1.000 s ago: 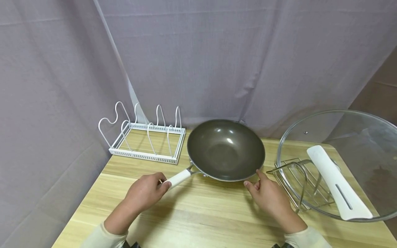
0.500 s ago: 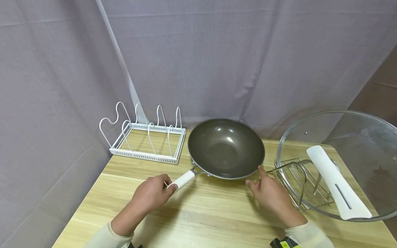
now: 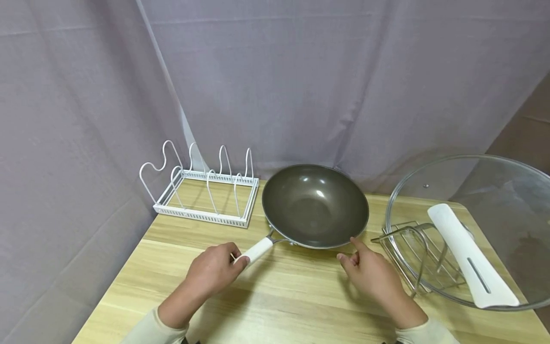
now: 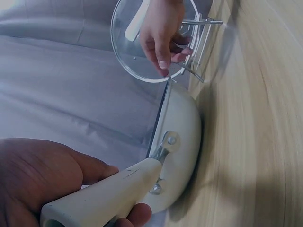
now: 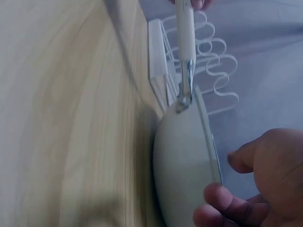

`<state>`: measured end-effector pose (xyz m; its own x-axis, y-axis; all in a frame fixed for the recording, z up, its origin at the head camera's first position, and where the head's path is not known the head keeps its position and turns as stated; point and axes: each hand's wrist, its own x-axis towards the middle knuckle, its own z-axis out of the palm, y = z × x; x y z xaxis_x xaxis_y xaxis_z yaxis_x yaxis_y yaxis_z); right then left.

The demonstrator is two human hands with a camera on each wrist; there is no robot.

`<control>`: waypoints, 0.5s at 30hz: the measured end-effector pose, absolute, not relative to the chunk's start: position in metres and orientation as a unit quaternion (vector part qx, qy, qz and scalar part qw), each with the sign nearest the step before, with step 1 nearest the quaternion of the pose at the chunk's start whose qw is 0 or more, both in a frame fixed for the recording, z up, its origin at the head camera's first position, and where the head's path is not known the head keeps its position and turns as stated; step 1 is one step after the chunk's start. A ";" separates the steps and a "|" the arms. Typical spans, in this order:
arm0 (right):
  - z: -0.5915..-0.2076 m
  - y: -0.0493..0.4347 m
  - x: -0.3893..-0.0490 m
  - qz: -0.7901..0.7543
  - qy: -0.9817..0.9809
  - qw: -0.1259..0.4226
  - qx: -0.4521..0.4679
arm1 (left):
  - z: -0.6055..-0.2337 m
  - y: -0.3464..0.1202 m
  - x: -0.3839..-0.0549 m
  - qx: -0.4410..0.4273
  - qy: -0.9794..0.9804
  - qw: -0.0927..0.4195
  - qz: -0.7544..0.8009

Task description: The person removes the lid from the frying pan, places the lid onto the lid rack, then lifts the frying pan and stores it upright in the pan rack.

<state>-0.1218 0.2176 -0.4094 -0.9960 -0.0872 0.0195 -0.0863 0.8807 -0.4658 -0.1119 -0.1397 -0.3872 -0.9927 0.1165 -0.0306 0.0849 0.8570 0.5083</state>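
A wok [image 3: 315, 205] with a dark inside and a pale outside sits on the wooden table, its handle toward the near left. My left hand [image 3: 215, 267] grips the white handle [image 3: 256, 252], the thumb on one side and fingers round the other, as the left wrist view [image 4: 102, 196] shows. Near the wok's front right rim, my right hand [image 3: 374, 272] has its index fingertip against the edge. In the right wrist view its fingers [image 5: 220, 196] lie at the pale outer wall, while the thumb stands apart from the rim.
To the left stands a white rack [image 3: 202, 217] with several upright wire loops. A glass lid [image 3: 412, 191] with a long white handle [image 3: 472, 258] leans in a metal wire stand [image 3: 401, 267] at the right, close to my right hand. Grey curtain [image 3: 275, 95] hangs behind the table.
My left hand and the handle have shifted slightly right, turning the wok a little. My right index fingertip has moved slightly left along the rim. Rack and lid stay put.
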 end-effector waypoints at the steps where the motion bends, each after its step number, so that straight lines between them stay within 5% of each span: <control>1: -0.409 0.216 -0.120 -0.240 0.970 0.001 -0.049 | -0.387 -0.139 -0.112 0.054 0.964 0.029 0.261; 15: -0.415 0.215 -0.116 -0.235 0.970 -0.006 -0.056 | -0.386 -0.138 -0.110 0.077 0.954 0.052 0.284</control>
